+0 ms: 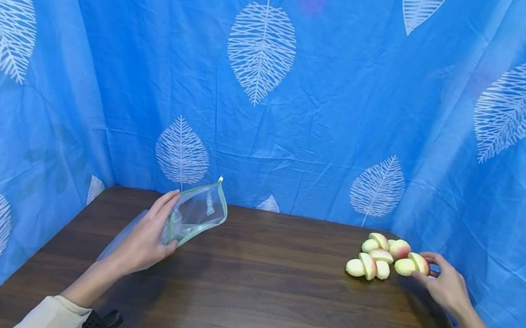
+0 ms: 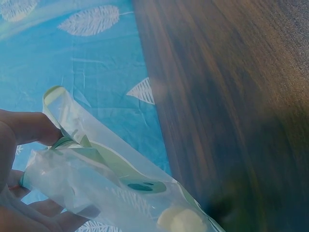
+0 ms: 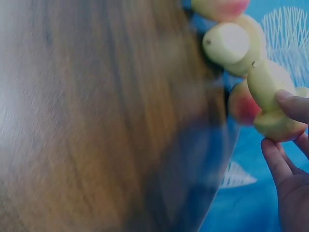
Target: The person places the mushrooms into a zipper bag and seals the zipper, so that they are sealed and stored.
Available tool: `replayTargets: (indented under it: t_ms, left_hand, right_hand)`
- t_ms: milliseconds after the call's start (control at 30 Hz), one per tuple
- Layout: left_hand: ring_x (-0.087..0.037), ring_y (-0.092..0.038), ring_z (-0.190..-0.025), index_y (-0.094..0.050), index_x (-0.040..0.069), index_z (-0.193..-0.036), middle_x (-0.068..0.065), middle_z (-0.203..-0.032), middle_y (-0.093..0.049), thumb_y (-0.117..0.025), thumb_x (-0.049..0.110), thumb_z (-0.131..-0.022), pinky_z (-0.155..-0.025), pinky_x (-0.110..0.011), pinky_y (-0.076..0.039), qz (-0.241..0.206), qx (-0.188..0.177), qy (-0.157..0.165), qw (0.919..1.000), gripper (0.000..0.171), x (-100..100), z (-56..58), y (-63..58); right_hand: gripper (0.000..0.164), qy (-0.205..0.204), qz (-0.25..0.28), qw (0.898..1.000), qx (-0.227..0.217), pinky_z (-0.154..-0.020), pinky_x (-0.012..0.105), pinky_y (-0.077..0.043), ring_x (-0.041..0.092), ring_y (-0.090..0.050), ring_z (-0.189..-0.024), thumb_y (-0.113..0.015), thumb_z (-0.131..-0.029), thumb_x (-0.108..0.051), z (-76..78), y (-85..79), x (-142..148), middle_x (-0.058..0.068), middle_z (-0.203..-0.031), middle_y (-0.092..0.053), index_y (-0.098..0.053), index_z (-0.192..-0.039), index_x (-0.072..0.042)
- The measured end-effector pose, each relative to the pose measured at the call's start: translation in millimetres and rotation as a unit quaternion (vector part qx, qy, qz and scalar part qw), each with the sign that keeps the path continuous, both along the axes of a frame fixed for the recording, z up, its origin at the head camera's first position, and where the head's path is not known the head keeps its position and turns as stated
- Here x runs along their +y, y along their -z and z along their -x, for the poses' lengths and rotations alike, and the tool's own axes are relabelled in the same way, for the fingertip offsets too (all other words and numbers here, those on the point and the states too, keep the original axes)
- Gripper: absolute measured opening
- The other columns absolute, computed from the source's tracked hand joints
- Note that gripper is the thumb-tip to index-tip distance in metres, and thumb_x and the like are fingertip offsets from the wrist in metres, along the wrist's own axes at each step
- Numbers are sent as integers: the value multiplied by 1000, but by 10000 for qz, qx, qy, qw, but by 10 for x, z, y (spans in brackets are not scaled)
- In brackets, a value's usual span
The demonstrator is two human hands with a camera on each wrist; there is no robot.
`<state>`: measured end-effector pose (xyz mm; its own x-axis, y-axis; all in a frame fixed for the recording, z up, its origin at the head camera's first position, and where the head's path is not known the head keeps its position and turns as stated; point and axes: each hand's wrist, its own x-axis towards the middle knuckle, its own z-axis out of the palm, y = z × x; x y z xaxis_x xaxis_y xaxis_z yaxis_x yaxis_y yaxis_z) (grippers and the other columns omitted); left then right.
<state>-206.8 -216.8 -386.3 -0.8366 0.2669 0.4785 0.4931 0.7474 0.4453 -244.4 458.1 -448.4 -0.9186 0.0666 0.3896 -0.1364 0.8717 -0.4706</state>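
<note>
My left hand [image 1: 145, 240] grips a clear zip bag [image 1: 196, 210] with a green-edged mouth, which gapes open toward the right. In the left wrist view, a pale rounded thing [image 2: 181, 220] shows through the plastic of the bag. At the right of the table, my right hand [image 1: 450, 287] pinches a toy mushroom [image 1: 406, 266], pale yellow with a pinkish cap, between thumb and fingers. Several similar toy mushrooms [image 1: 370, 266] lie clustered just left of that hand. Whether the held one is off the table is hard to tell.
A dark brown wooden table [image 1: 268, 301] lies under both hands. Blue cloth [image 1: 322, 110] with white leaf prints hangs behind and at both sides. Black straps [image 1: 102, 324] sit at the wrists.
</note>
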Motion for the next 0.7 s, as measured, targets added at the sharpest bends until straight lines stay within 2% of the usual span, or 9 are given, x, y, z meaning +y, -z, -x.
replayTargets:
  t_ms: [200,367,567,700]
  left_hand:
    - [-46,-43,-134,-28,-7,-158,-22,-163,-23,-85,-5,-77,-96,-62,-51,-8,15,31,10000,99,2,9,1]
    - [-47,-43,-135,-29,-8,-157,-23,-163,-24,-85,-6,-77,-97,-62,-50,-27,63,66,10000,98,-1,-5,1]
    - [-47,-42,-135,-29,-10,-156,-25,-162,-25,-85,-7,-76,-98,-62,-49,-56,145,115,9998,98,-2,-13,-4]
    - [-47,-41,-136,-29,-9,-157,-24,-162,-24,-85,-7,-76,-98,-62,-49,-41,78,60,9999,99,-2,-23,-16]
  right_hand:
    - [55,-376,23,9988,298,-75,60,-57,56,-63,-106,-79,-94,-25,84,-139,-189,34,-129,-57,-56,-135,3]
    - [54,-653,43,9970,414,-77,60,-57,54,-64,-107,-79,-95,-26,164,-267,-418,30,-130,-59,-57,-136,0]
    - [48,-1153,171,9915,572,-78,50,-60,51,-67,-105,-80,-93,-16,262,-397,-691,26,-127,-60,-59,-133,-1]
    - [49,-1345,215,9892,538,-79,53,-60,51,-66,-107,-80,-93,-16,311,-454,-855,24,-130,-60,-59,-135,-3]
